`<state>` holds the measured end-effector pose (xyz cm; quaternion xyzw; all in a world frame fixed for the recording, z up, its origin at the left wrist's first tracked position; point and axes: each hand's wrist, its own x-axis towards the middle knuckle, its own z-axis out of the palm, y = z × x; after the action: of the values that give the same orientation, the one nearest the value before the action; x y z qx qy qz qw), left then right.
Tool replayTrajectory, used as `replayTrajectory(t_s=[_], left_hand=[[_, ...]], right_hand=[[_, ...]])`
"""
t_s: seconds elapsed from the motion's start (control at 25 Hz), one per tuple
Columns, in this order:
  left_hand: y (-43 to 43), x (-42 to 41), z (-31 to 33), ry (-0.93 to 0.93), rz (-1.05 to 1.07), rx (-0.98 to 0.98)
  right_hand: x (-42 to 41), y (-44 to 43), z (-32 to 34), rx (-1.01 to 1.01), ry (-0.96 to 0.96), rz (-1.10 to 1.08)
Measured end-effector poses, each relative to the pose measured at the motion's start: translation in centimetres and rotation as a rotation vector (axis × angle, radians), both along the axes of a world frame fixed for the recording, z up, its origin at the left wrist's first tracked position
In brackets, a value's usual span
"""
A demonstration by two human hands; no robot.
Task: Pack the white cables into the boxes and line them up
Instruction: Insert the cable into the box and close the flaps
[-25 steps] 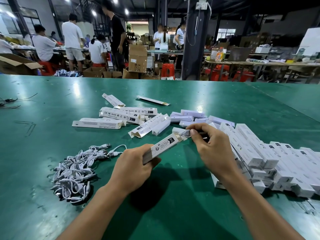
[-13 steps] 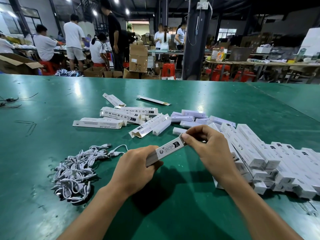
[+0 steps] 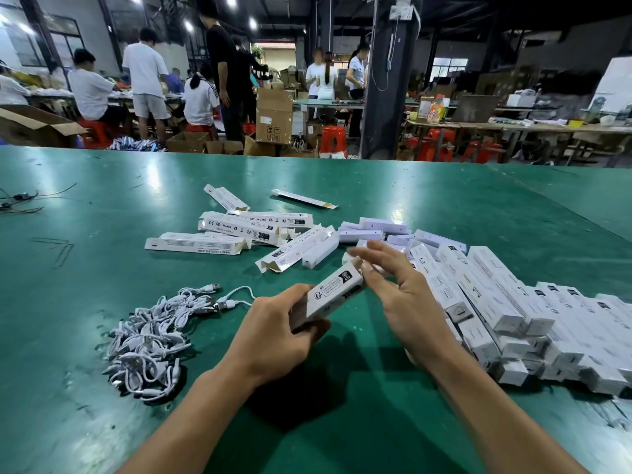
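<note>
The left hand (image 3: 273, 333) grips a box (image 3: 333, 292) by its near half and holds it clear of the worktop (image 3: 85, 302), far end tilted up. The right hand (image 3: 407, 295) stands at that far end, fingers spread and loose, holding nothing. Blur prevents saying whether its fingertips touch the end flap, and the flap's seating cannot be confirmed. Risk one: a flap left half tucked would likely spring back, since the card is thin, and any cable inside could slide out. Risk two: the right forearm hangs just above the row (image 3: 496, 302) of closed boxes at the right, which lean on one another in overlapping tiers, so a careless sweep could skew or topple them. Risk three: the cables (image 3: 150, 340) lie heaped and tangled at the left, and pulling one may drag others. The loose boxes (image 3: 239, 230) beyond lie scattered, several with open ends. All boxes are long, slim and square-sectioned, of white printed card with a slight sheen. The cables are white and rubbery-looking, in small coils with metal plugs. The worktop is green, smooth, scuffed and reflective.
</note>
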<state>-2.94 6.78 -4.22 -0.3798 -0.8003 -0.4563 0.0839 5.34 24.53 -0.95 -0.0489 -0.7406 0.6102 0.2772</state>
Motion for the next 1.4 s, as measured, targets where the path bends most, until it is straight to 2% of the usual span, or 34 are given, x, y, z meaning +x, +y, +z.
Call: replayTrajectory(t_s=[0.08,0.16,0.24,0.4,0.56,0.76,1.04,1.12,1.28,1.4], left_hand=[[-0.1,0.0,0.0,-0.027,-0.031,0.001],[-0.1,0.1,0.2,-0.039,-0.034,-0.001],[-0.1,0.1,0.3,-0.033,0.011,-0.021],[0.1,0.5,0.0,0.042,0.147,-0.07],[0.4,1.0,0.0,0.138,0.214,-0.158],[0.5,1.2,0.1,0.169,0.229,-0.157],[0.1,0.8,0.3,0.184,0.251,-0.162],[0.1,0.8,0.3,0.214,0.246,-0.169],[0.0,0.8,0.4,0.236,0.247,-0.219],[-0.1,1.0,0.6,0.246,0.228,-0.259]], right_hand=[[-0.4,-0.2,-0.4,-0.078,0.006,-0.038],[-0.5,-0.4,-0.6,-0.24,0.002,-0.008],[-0.5,-0.4,-0.7,-0.266,-0.007,0.032],[-0.4,-0.6,-1.6,0.001,-0.057,-0.064],[-0.6,-1.7,-2.1,-0.134,-0.033,-0.166],[0.2,-2.2,-2.3,0.286,0.108,-0.339],[-0.3,-1.6,-1.9,-0.189,-0.005,-0.121],[-0.4,-1.1,-1.9,-0.217,-0.011,-0.111],[-0.1,-1.2,-2.1,-0.081,-0.018,-0.197],[0.2,-1.7,-2.4,0.294,0.001,-0.322]])
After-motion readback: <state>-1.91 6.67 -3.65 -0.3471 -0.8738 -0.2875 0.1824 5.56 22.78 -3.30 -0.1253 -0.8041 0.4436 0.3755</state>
